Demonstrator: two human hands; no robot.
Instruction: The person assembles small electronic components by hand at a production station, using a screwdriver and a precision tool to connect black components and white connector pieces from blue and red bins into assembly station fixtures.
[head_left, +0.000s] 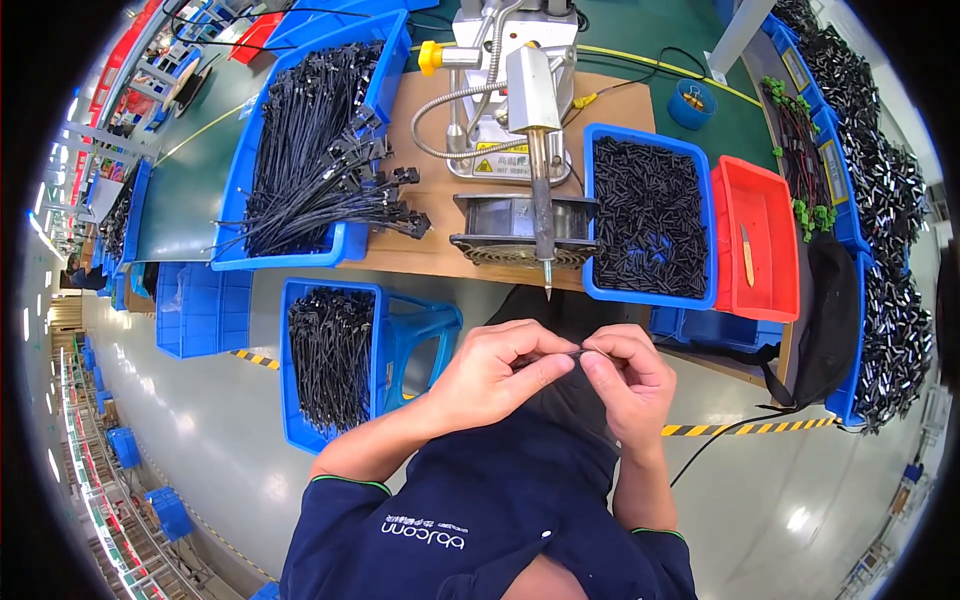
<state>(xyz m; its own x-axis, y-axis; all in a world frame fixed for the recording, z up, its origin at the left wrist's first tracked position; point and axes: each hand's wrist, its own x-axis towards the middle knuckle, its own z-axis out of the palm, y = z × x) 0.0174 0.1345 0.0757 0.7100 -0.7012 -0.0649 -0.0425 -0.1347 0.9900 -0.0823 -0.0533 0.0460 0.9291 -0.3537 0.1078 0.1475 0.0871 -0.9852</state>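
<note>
My left hand point(503, 372) and my right hand point(632, 382) meet in front of my body, just below the bench edge. Thumb and forefinger of each are pinched together, and a small thin dark piece point(577, 353) shows between the two pinches. The fingers cover most of it, so its kind cannot be made out. Right above my hands points the metal tip point(548, 280) of a heating iron, fixed nose-down on a stand point(530, 75). A black fan point(500, 222) lies behind that tip on the bench.
Right of the iron, a blue bin point(590, 270) holds short black tubes; beside it a red tray point(730, 180) holds a knife point(747, 255). Black cables with connectors fill a blue bin point(235, 190) at left. Another cable bin point(290, 400) sits lower, by a blue stool point(430, 330).
</note>
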